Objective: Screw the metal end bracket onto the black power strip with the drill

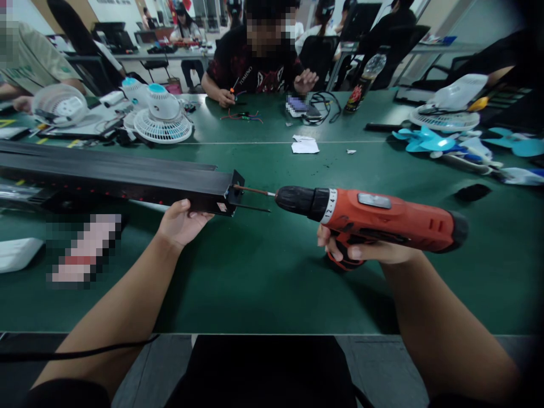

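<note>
My left hand (pixel 185 222) grips a long black rectangular housing (pixel 170 184) from below, near its right end, with the thumb on the front side. The housing stretches off to the left edge of the view. In my right hand (pixel 365 249) is an orange and black cordless drill (pixel 382 218), held by its handle and aimed left. Its long thin bit (pixel 255 190) reaches to the end plate (pixel 237 192) of the housing; whether it sits in a screw there I cannot tell. A thin dark rod (pixel 255 208) sticks out of that end, lower down.
Across the table a person (pixel 263 62) holds a screwdriver near thin wires (pixel 244 115). White fan parts (pixel 164 122) stand at the back left. Blue fan blades (pixel 425 139) lie at the right, near a bottle (pixel 365 82). Paper scraps (pixel 305 145) lie mid-table.
</note>
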